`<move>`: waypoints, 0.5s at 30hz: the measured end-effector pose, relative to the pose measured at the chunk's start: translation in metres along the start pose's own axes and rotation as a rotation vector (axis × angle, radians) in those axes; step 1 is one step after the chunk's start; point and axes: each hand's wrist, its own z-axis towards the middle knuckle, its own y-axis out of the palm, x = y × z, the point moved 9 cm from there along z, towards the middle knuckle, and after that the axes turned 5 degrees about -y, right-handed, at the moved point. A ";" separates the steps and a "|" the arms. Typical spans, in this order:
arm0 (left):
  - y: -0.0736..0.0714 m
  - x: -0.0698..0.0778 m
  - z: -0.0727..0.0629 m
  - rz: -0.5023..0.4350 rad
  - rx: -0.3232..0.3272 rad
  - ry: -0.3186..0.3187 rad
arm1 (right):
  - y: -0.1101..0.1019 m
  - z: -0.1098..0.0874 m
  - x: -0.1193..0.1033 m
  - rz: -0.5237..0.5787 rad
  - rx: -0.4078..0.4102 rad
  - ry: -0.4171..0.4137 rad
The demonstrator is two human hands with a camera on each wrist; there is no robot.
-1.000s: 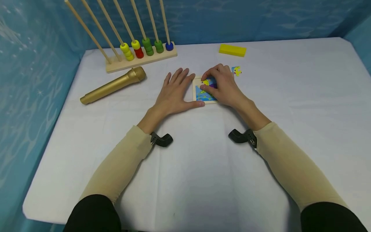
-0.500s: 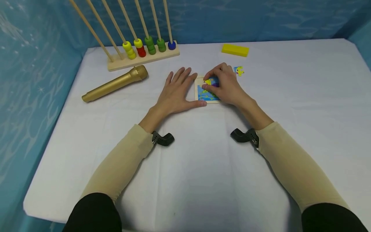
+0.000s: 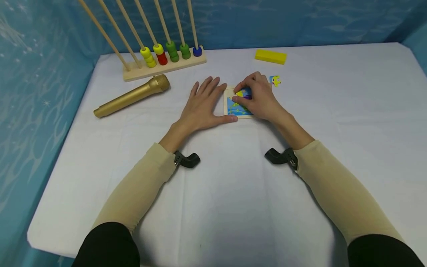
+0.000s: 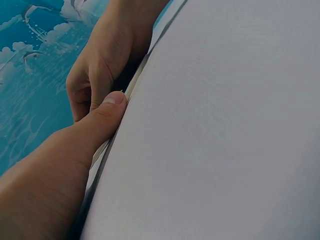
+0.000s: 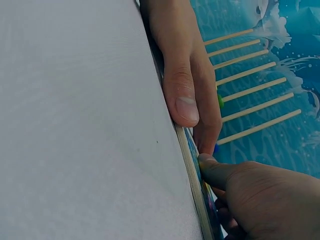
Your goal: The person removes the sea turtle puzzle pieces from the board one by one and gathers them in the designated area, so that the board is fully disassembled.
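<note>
A small jigsaw puzzle (image 3: 235, 110) in a pale wooden tray lies on the white table, its picture blue with yellow and purple parts. My left hand (image 3: 201, 105) lies flat to its left with fingers spread, thumb on the tray's near edge. In the right wrist view, that left thumb (image 5: 186, 108) sits at the wooden edge. My right hand (image 3: 258, 96) bends over the puzzle's right side and covers it. Its thumb and index finger pinch at a yellow puzzle piece (image 3: 239, 94) in the upper part. One loose puzzle piece (image 3: 275, 81), yellow and blue, lies just beyond the right hand.
A yellow block (image 3: 270, 56) lies near the table's back edge. At the back left stands a wooden peg rack (image 3: 165, 68) with tall rods and coloured beads. A gold microphone (image 3: 131, 96) lies in front of it. Blue patterned cloth (image 3: 300, 22) hangs behind the table.
The whole head view shifts slightly. Both hands keep their places at the puzzle, and the loose piece stays where it was.
</note>
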 end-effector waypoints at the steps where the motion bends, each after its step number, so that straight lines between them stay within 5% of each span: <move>1: 0.000 0.000 0.000 -0.001 -0.001 0.001 | 0.000 0.000 0.000 -0.002 0.001 0.000; 15: -0.002 0.002 0.000 -0.009 0.004 0.003 | -0.001 -0.001 -0.001 -0.016 0.009 -0.024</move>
